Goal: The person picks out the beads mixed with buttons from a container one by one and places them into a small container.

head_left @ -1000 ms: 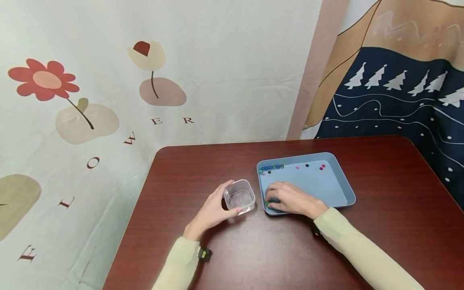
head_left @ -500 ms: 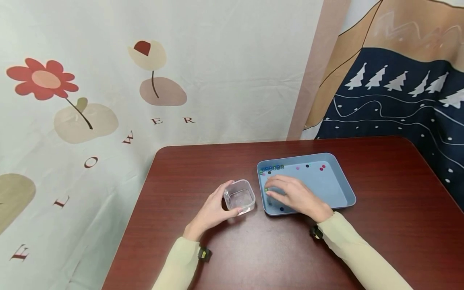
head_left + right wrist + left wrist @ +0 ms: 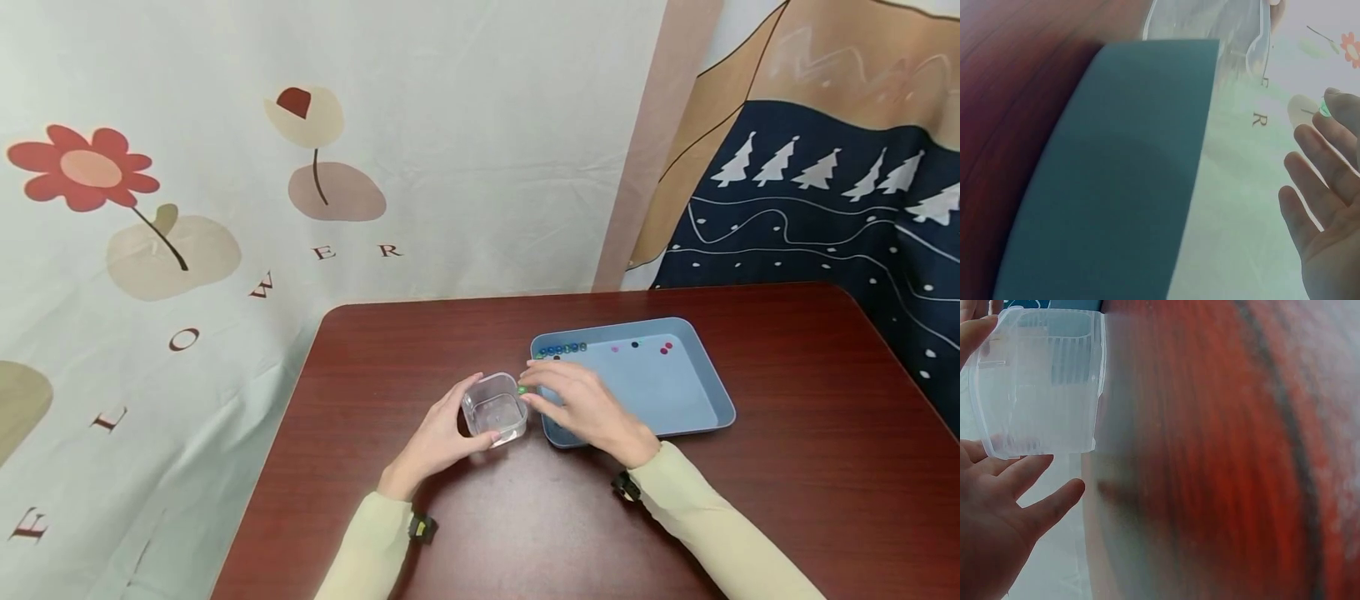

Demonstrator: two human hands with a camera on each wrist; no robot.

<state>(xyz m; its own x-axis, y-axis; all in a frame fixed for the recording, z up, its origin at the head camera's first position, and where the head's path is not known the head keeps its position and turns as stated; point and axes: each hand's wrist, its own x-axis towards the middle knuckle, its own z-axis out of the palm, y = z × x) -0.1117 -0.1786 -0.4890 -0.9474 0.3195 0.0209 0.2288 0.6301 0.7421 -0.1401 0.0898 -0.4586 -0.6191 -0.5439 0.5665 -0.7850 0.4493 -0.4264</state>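
Note:
My left hand [image 3: 431, 437] grips a clear plastic box [image 3: 497, 406] on the table, thumb on the near side and fingers on the far side. In the left wrist view the box [image 3: 1041, 384] stands between thumb and fingers. Between thumb and index finger my right hand [image 3: 588, 408] pinches a small green marble [image 3: 522, 390], just off the box's right rim. The right wrist view has the green marble [image 3: 1324, 107] at the fingertips, with the other fingers spread. Below the right hand lies the left end of a blue tray [image 3: 660, 392], partly hidden.
Along the tray's back left edge runs a row of several blue marbles [image 3: 562, 348]. Small red pieces [image 3: 665, 348], a pink piece [image 3: 615, 349] and a dark piece [image 3: 634, 344] lie farther right. The brown table [image 3: 420, 342] meets a printed cloth [image 3: 480, 167] behind.
My right hand has lifted out of the tray's near left corner and moved left to the box's rim, bringing the green marble along. The left hand and box stay in place.

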